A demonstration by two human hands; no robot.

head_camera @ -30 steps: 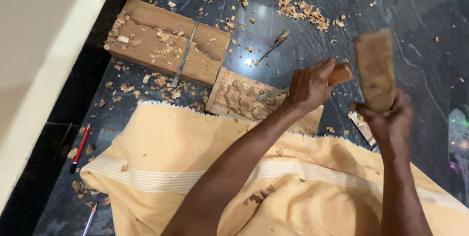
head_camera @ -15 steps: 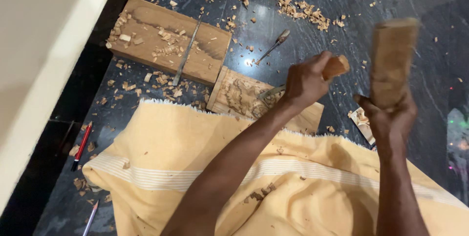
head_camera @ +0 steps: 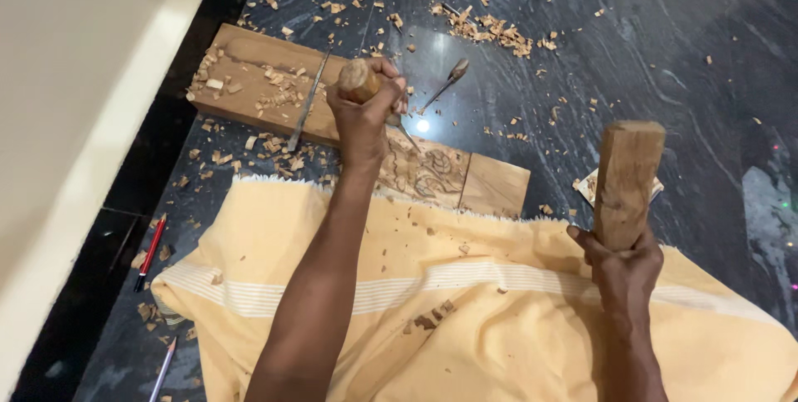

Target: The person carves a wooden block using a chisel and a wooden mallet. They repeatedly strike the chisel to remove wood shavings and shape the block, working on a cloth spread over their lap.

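Observation:
My left hand (head_camera: 364, 115) grips a chisel by its round wooden handle (head_camera: 357, 79), with the blade pointing down at a carved wooden panel (head_camera: 432, 173) on the dark stone floor. The panel bears a relief pattern and lies partly under the edge of a yellow cloth (head_camera: 465, 310). My right hand (head_camera: 622, 269) holds a rough wooden block (head_camera: 628, 182) upright like a mallet, raised to the right of the panel and apart from the chisel.
A second plank (head_camera: 249, 78) strewn with wood chips lies at the upper left, a metal tool (head_camera: 307, 107) resting on it. Another chisel (head_camera: 445, 86) lies on the floor behind the panel. Chips (head_camera: 486, 28) scatter the floor. A red pen (head_camera: 150, 252) lies at left.
My left hand moved left with the chisel to the carved panel's left end. My right hand with the wooden block dropped lower and stays at the right.

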